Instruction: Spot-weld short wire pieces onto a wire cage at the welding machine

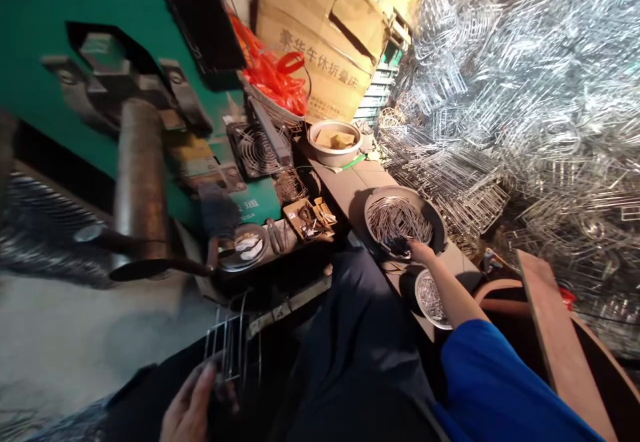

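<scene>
At the lower left, my left hand (193, 399) grips a small bent wire rack (227, 342), its thumb and fingers closed around the lower end. My right hand (400, 245), its fingers covered in something dark, reaches down into a round basin (440, 225). There it touches a heap of thin metal wire pieces (395, 219). The dark fingers blend with the heap, so their grip does not show clearly. Just below my right forearm stands a white bowl (431, 299) of small metal pieces.
A green machine (45, 49) with a thick metal cylinder (143, 182) stands at left. Its ledge carries a dish (245, 249) and a small cardboard box (307, 219). Behind are a basin (335, 142) and a carton (315, 55). Wire racks (540, 82) pile high at right, near a plank (560, 335).
</scene>
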Motion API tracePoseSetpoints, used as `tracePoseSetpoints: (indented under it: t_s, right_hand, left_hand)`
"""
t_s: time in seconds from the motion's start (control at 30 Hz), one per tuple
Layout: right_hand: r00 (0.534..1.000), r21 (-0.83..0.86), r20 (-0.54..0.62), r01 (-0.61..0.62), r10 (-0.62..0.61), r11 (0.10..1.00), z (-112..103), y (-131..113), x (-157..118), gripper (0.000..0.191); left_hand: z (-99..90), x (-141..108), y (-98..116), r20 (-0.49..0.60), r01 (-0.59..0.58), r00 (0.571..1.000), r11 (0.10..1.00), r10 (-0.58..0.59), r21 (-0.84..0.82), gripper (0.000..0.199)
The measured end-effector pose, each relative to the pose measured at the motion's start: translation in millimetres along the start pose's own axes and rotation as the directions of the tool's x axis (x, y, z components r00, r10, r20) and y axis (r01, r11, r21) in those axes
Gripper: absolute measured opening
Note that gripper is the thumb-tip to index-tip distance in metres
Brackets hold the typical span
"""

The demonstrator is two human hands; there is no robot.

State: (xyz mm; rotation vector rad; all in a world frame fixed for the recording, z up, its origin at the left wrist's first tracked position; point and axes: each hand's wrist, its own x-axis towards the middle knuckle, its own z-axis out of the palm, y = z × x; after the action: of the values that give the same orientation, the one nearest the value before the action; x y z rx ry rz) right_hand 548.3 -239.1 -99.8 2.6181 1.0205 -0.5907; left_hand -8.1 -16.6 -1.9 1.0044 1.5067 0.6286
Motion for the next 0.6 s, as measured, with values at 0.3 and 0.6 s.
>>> tracePoseSetpoints:
  t_s: [0.3, 0.6]
  right_hand:
    - [0.992, -0.127, 0.042, 0.12, -0.115, 0.985, -3, 12, -3, 0.039]
    - [0.994, -0.134, -0.004, 0.111, -0.112, 0.985, -4, 8, 0, 0.03]
  left_hand:
    - [-6.6, 5, -11, 0.184, 0.203, 0.968, 0.963, -0.171, -0.175, 0.063]
    - [-14.3, 5, -17, 0.108, 0.18, 0.98, 0.978, -0.169, -0.106, 0.06]
